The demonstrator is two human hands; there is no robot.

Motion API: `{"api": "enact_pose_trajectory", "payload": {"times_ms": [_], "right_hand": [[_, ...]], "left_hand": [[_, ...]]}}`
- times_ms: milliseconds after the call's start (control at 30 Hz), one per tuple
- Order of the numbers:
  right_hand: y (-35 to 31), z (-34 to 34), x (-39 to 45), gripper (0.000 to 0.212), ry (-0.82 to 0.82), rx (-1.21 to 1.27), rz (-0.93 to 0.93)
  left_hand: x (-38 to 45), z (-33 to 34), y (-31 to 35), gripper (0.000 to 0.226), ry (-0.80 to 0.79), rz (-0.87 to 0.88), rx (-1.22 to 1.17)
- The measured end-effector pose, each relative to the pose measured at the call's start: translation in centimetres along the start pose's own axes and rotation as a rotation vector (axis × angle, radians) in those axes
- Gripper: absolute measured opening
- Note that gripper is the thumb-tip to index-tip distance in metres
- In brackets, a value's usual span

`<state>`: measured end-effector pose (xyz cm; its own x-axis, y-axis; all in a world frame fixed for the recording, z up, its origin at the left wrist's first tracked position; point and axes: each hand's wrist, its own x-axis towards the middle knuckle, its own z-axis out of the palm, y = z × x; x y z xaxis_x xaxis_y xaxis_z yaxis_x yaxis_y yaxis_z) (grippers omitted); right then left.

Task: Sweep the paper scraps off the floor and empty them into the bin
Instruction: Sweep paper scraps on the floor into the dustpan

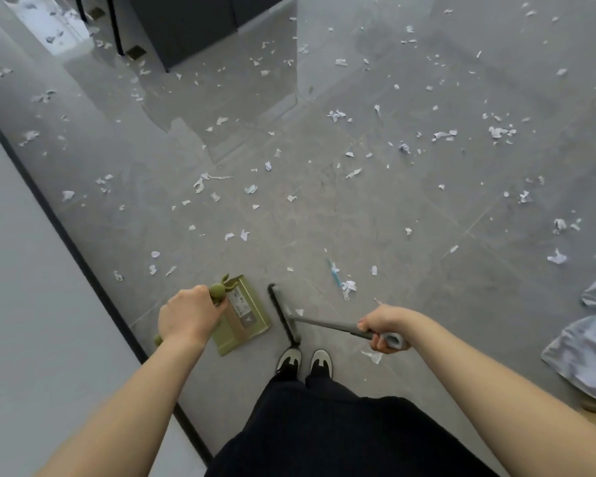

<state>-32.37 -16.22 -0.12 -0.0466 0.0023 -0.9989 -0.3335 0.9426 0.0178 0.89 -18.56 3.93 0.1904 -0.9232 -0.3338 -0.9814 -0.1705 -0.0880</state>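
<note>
Dozens of paper scraps (251, 189) lie scattered over the grey tiled floor (375, 215), small torn white pieces, some crumpled, spread from just ahead of the person's shoes (305, 361) out to the far edge of view and to both sides. The person's left hand (190, 316) grips the handle of a green dustpan (243, 315), whose tray sits low by the floor, just left of the broom head. The right hand (384, 327) is curled round the grey handle of a broom (286, 316), its dark head lying on the floor right in front of the shoes. One scrap lies beside the broom head. A pale wall with a dark baseboard (66, 235) runs diagonally along the left, close to the dustpan. Dark furniture (186, 25) stands at the far end. Bluish cloth (589, 346) lies bunched at the right edge. Between wall and cloth the floor is open, strewn only with scraps
</note>
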Motion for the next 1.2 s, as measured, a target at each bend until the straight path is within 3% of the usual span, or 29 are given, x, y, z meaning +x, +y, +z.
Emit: {"api": "enact_pose_trajectory", "payload": {"times_ms": [267, 433, 567, 700, 733, 867, 1200], "right_hand": [[2.0, -0.9, 1.8, 0.033, 0.187, 0.252, -0.054], [3.0, -0.7, 2.0, 0.054, 0.213, 0.422, -0.066], [4.7, -0.3, 1.2, 0.038, 0.328, 0.437, -0.138], [6.3, 0.6, 0.8, 0.045, 0.377, 0.586, -0.026], [6.6, 0.9, 0.3, 0.018, 0.356, 0.637, 0.001], [9.2, 2.1, 0.3, 0.026, 0.357, 0.864, 0.087], [13.8, 6.5, 0.2, 0.031, 0.296, 1.018, 0.178]], "left_hand": [[1.1, 0.0, 0.2, 0.041, -0.008, 0.101, -0.008], [1.8, -0.1, 0.9, 0.041, -0.024, 0.179, -0.007], [2.7, -0.3, 1.8, 0.04, -0.033, 0.258, -0.008], [3.7, -0.5, 2.7, 0.04, -0.043, 0.343, 0.023], [3.9, -0.5, 2.9, 0.039, -0.041, 0.359, 0.031], [4.8, -0.7, 3.4, 0.041, -0.057, 0.424, 0.052], [5.6, -0.4, 4.1, 0.039, -0.067, 0.503, 0.067]]}}
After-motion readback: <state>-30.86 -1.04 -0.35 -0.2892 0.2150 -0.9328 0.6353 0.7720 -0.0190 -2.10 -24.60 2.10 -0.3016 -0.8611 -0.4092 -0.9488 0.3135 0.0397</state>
